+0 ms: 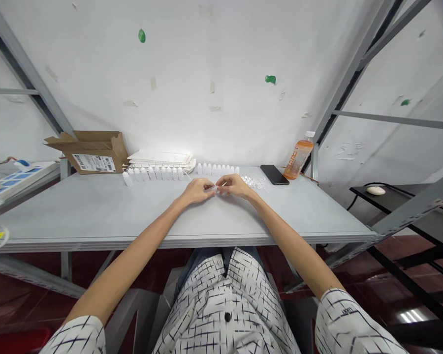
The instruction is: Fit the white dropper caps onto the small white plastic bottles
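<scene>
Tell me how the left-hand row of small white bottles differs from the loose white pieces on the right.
The row of small white bottles stands in a line, while the loose white pieces lie scattered in a patch. Each bottle is clearly bigger than any one of the pieces. The bottles look alike in shape; the pieces are too small to make out. Both are white and on the table.

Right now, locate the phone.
In the head view, the phone lies at the back right of the table, between the small white pieces and the bottle.
</scene>
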A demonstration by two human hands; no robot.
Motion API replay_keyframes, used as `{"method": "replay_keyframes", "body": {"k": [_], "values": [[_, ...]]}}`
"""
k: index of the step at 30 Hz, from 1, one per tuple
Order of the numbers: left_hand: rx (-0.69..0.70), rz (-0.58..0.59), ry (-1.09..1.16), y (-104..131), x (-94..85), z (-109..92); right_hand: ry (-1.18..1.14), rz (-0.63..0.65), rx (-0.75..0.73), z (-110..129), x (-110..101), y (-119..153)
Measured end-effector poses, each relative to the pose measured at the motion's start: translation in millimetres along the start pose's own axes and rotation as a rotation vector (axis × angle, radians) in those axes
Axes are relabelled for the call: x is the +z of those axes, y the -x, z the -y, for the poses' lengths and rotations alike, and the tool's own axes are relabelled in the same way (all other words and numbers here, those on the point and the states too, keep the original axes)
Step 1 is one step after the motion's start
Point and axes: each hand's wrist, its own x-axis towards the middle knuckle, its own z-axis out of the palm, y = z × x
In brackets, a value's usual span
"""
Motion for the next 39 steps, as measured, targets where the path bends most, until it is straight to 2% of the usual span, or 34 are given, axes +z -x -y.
{"method": "replay_keyframes", "body": {"k": [39], "values": [[0.000,-0.003,0.052,0.1,-2.0,-2.6,-0.009,0.019,0.015,3.5,0.9,3.7]]}}
